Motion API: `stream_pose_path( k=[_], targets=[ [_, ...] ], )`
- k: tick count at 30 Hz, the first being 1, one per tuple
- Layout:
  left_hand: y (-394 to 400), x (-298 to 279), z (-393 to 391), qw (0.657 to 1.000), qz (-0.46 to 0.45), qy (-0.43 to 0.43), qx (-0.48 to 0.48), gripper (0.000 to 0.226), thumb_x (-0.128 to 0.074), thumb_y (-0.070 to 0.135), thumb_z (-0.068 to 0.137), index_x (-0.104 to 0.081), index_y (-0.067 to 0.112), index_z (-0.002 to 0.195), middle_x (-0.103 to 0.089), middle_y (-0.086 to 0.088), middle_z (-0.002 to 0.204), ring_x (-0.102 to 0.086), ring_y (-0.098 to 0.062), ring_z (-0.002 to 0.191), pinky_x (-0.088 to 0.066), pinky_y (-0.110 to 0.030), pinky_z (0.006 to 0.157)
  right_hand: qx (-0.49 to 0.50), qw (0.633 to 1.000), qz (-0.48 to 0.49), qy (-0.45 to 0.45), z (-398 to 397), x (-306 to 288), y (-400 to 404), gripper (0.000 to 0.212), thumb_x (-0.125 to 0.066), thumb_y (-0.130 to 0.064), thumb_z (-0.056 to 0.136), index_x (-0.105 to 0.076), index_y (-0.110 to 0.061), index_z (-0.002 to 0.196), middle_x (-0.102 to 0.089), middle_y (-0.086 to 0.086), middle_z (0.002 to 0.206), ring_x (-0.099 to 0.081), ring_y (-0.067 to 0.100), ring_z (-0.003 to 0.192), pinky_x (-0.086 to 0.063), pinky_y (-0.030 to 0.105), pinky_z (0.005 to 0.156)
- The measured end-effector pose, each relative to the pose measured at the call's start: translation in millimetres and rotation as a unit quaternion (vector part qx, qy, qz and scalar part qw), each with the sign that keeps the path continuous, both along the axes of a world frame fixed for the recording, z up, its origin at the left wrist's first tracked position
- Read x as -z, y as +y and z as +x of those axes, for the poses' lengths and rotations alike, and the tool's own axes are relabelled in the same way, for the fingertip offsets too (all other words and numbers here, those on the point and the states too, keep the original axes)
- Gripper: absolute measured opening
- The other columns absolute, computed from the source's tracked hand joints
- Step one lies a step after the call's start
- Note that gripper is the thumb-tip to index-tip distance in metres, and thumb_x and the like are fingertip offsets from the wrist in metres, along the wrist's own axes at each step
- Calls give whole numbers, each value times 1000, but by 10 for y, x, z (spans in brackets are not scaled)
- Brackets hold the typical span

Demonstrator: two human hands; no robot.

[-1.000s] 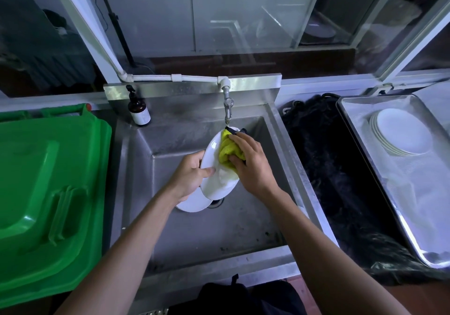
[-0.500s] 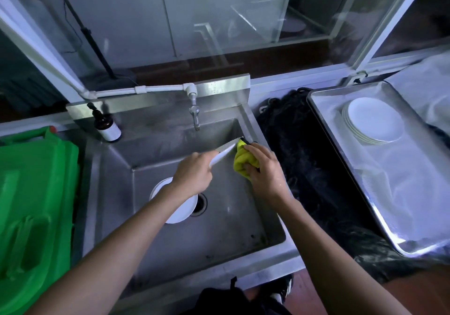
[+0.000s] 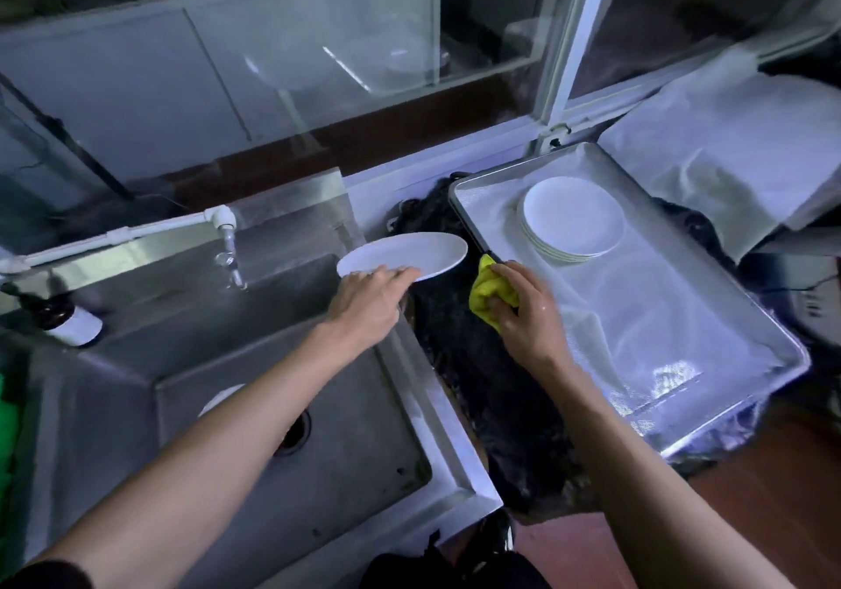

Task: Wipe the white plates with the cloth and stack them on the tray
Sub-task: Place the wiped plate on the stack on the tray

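**Plate in the left hand, stack off to its right and a little farther**

The left hand (image 3: 371,297) grips a white plate (image 3: 402,255) by its near-left rim, fingers over the top edge. The plate is held nearly flat, clear of the sink (image 3: 291,406) and out over the sink's right edge. Seen this foreshortened, its long axis runs left to right, and the free end points toward the tray (image 3: 637,315).

The stack of plates (image 3: 569,220) already on the tray lies to the right of the held plate and slightly farther away. The tray's near-left corner sits between them, just beside the plate's right rim. I judge the coming move to be a short carry rightward and a touch away, across that corner, to lay the plate on the stack.

The right hand (image 3: 523,311) is nearer the stack, hovering by the tray's left edge, but it is clenched around the yellow cloth (image 3: 489,290), so the placing falls to the left hand. One more plate (image 3: 218,399) lies in the sink bottom by the drain, partly hidden behind the left forearm.
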State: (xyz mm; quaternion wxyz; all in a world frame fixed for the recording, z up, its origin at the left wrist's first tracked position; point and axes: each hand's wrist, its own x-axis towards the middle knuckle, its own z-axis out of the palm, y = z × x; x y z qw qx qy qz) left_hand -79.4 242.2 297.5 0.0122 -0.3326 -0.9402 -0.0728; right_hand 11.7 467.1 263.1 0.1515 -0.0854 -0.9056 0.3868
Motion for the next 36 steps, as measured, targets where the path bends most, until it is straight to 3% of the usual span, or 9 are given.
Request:
stream_pose_path(
  k=[4, 9, 12, 16, 21, 25, 29, 36],
  targets=[
    [653, -32, -48, 999, 27, 7, 42, 72, -49, -18, 72, -61, 14, 135, -70, -8, 124, -67, -37, 99, -53, -48, 78, 34, 999, -4, 21, 75, -24, 581, 48, -73, -3, 79, -67, -7, 126, -65, 8, 128, -57, 23, 114, -33, 11, 99],
    [1413, 74, -119, 995, 14, 22, 98, 71, -50, -19, 72, -63, 13, 134, -67, -7, 133, -66, -35, 111, -53, -48, 85, 70, 997, -15, 13, 246, 34, 1202, 48, -74, 4, 78, -67, -5, 125, -64, 8, 130, -59, 26, 114, -36, 18, 95],
    [1853, 158, -158, 993, -8, 21, 120, 69, -49, -16, 75, -61, 15, 136, -66, -3, 131, -65, -30, 104, -50, -44, 79, 89, 996, -27, -6, 347, 98, 1488, 47, -73, 2, 81, -66, -6, 126, -63, 7, 132, -56, 26, 116, -36, 21, 95],
    [2364, 285, -233, 986, -74, 5, 152, 70, -43, -8, 87, -44, 23, 150, -48, 6, 152, -50, -22, 132, -42, -41, 99, 94, 995, -42, -18, 413, 197, 1758, 46, -74, 0, 82, -65, -5, 127, -63, 7, 130, -57, 33, 116, -45, 41, 100],
    [2813, 409, -287, 981, -119, 11, 155, 66, -46, -6, 83, -47, 23, 142, -57, 5, 135, -53, -20, 121, -48, -43, 86, 105, 993, -55, -23, 455, 337, 1988, 47, -73, 0, 83, -65, -7, 129, -61, 4, 133, -54, 29, 120, -42, 35, 103],
    [2969, 541, -329, 980, -132, 11, 145, 65, -46, -8, 83, -48, 23, 140, -57, 5, 133, -53, -21, 121, -48, -43, 85, 110, 992, -58, -31, 447, 418, 2108, 48, -73, -1, 83, -65, -7, 129, -61, 5, 133, -53, 28, 120, -33, 23, 101],
    [3076, 686, -371, 977, -152, 22, 146, 70, -48, -5, 84, -39, 27, 146, -49, 7, 145, -47, -18, 130, -44, -40, 91, 115, 990, -66, -46, 411, 497, 2236, 50, -74, -3, 83, -64, -10, 131, -59, 4, 137, -52, 30, 123, -35, 30, 105],
    [3251, 943, -443, 971, -193, 17, 142, 83, -54, -1, 88, -19, 25, 159, -28, -3, 163, -28, -27, 149, -37, -51, 109, 112, 988, -81, -62, 343, 642, 2387, 50, -73, -2, 84, -63, -10, 132, -59, 2, 138, -52, 30, 124, -37, 35, 107]
  ],
)
